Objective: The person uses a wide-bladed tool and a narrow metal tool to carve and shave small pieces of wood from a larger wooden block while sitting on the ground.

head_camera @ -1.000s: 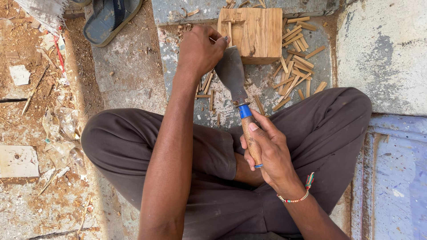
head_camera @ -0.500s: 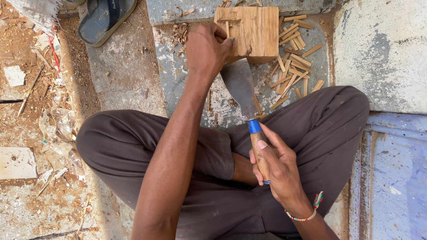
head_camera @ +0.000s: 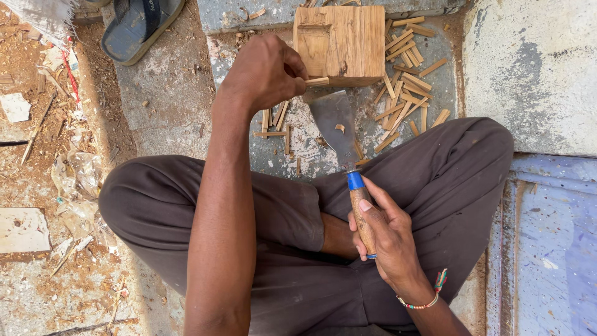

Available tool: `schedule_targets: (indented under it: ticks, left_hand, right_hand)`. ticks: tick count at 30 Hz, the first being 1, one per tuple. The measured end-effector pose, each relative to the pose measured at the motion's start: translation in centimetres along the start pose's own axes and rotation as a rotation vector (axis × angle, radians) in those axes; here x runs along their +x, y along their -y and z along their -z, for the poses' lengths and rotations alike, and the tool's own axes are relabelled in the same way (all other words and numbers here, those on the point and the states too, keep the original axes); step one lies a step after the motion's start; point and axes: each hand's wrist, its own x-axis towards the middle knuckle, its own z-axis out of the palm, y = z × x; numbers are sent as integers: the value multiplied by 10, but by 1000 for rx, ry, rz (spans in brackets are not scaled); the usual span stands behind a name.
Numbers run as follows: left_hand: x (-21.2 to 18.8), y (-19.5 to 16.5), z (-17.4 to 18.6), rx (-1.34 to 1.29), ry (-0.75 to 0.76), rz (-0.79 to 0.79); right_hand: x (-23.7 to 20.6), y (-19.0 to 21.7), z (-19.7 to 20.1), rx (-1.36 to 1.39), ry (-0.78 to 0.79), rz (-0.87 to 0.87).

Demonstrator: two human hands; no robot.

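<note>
The left hand [head_camera: 264, 71] pinches a thin, light, snappable wooden stick [head_camera: 317, 81] by its end, at seven o'clock of the wooden block [head_camera: 341, 43], while the right hand [head_camera: 388, 239] wraps closed around the stiff chisel [head_camera: 342, 134] at its wooden handle.

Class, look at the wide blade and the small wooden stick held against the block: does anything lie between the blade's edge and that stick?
Nothing visible does. The left hand pinches the wooden stick against the wooden block, and the blade, held by the right hand, sits just below it. A small chip rests on the blade, behind its edge.
</note>
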Motion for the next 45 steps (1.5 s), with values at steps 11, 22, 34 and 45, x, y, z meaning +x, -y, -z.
schedule_targets:
  ticks: [11,22,34,45]
  left_hand:
    - [24,-12,-33,-218,-316,241]
    - [38,2,-40,-380,-337,351]
    - [38,18,-42,-308,-327,354]
    - [39,20,-40,-248,-282,340]
  right_hand:
    - [-1,-4,4,28,-14,105]
    - [6,2,-7,-12,71,122]
    - [32,10,-25,56,134,80]
    - [31,2,-21,103,145,63]
